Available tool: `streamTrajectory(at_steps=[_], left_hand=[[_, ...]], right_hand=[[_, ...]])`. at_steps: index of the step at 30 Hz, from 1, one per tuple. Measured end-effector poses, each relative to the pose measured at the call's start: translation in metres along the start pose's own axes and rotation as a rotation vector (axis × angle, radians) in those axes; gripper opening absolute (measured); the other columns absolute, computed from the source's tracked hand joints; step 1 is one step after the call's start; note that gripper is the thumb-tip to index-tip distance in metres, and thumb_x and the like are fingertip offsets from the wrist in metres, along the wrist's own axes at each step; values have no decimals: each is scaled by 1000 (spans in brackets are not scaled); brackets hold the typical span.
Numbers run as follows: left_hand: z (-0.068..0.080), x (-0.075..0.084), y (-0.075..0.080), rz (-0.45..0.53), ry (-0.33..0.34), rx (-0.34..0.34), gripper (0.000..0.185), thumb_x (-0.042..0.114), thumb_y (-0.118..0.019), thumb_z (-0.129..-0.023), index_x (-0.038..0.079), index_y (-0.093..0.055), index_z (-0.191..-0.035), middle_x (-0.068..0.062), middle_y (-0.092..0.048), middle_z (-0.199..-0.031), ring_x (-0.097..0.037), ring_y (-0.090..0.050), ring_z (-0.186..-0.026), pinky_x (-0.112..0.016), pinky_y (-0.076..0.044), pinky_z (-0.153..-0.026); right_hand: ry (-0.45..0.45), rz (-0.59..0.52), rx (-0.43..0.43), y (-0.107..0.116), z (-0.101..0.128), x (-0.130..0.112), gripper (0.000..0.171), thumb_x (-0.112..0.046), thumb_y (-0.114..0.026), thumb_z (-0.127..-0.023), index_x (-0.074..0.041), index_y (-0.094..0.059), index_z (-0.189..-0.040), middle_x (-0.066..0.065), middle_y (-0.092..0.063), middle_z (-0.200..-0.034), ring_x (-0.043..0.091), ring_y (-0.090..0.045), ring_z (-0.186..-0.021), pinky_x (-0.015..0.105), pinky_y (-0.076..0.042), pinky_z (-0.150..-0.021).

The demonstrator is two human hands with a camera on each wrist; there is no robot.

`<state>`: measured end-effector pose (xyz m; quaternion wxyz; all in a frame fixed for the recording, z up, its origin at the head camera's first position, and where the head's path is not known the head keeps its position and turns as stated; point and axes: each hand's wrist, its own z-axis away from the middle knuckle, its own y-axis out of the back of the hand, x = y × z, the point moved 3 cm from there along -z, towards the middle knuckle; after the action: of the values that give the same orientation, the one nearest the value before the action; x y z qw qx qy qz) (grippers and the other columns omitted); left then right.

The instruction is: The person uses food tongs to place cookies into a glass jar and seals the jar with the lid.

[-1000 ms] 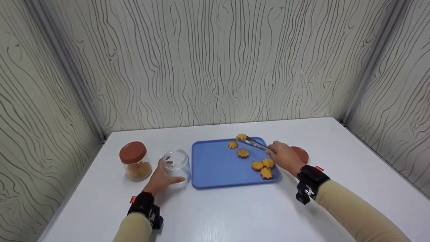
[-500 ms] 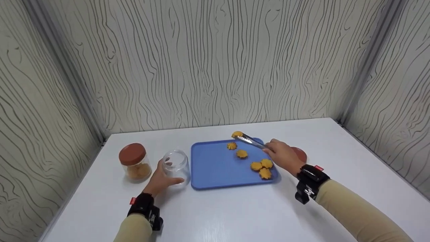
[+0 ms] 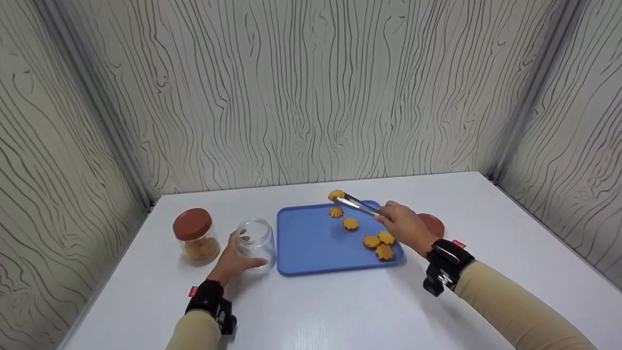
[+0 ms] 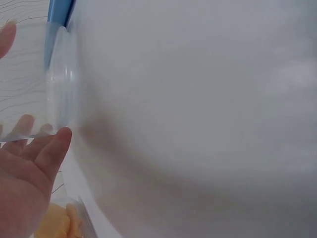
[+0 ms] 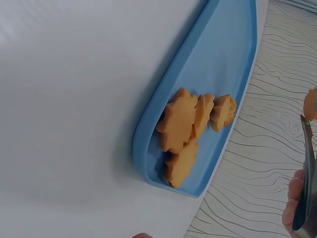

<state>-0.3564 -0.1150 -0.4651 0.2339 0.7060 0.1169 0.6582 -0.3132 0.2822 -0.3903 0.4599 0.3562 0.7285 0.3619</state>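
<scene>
My left hand (image 3: 232, 261) holds a clear open-topped jar (image 3: 258, 250) standing left of the blue tray (image 3: 303, 243), thumb in front and fingers round its far side. The left wrist view shows its fingers (image 4: 52, 151) against the clear wall. My right hand (image 3: 407, 226) grips metal tongs (image 3: 358, 205). In their tips is a scalloped yellow-orange cookie (image 3: 336, 195), raised over the tray's far edge; the right wrist view catches this cookie (image 5: 310, 105) at its right edge. Several similar cookies lie on the tray, including a group (image 3: 384, 252) at its near right corner.
A second jar (image 3: 200, 248) with a reddish-brown lid (image 3: 192, 223) and cookies inside stands at the left. Another reddish-brown lid (image 3: 432, 225) lies on the white table (image 3: 330, 311), partly behind my right hand. A wood-patterned wall (image 3: 311, 97) rises behind the table.
The tongs and the cookie in them have moved a little left along the tray's far edge, and slightly up. My left hand stays at the jar.
</scene>
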Motion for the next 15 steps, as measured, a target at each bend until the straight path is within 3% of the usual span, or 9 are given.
streamTrajectory(at_steps=[15], left_hand=[[0, 0, 0, 16, -5, 17, 108, 18, -89, -69, -5, -18, -148, -29, -36, -146, -41, -32, -135, -55, -24, -111]], right_hand=[[44, -55, 27, 1, -7, -21, 16, -13, -58, -98, 0, -66, -93, 1, -47, -78, 15, -45, -68, 30, -39, -61]])
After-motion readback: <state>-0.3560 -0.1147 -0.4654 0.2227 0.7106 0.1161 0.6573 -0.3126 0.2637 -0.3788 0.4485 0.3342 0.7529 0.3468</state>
